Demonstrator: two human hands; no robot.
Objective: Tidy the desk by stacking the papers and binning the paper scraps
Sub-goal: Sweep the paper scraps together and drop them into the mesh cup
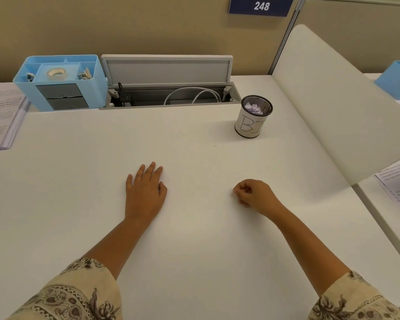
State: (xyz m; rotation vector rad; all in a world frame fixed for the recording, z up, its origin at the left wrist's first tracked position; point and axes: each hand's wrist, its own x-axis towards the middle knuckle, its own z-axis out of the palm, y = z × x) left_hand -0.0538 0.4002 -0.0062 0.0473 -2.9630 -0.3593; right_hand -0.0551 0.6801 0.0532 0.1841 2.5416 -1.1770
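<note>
Left hand (145,192) flat on the bench (194,250), centre of the frame, fingers straight and spread, nothing under the grip; likely resting, with no loose sheet near it. Right hand (252,195) just right of centre, fingers curled into a loose fist with fingertips pressed to the thumb. Might be pinching a tiny scrap off the surface, but nothing visible between the fingers, so cannot tell whether it holds anything.

Papers (2,116) stacked at the left edge of the frame, squared into one pile beside the blue organiser (60,84), clear of the working area; pile cut off by the frame edge. Mesh bin (253,116) upper right of centre, upright, hand-lettered label only partly readable, crumpled scraps (253,108) showing inside its rim. Placed within easy reach of the right hand, presumably for dropping scraps.

Task judged close to done. A tiny dark speck (215,146) below and left of the bin, too small to identify. More printed sheets (397,181) at the right edge, beyond the white divider (333,107), cut off and seemingly on a neighbouring surface.
</note>
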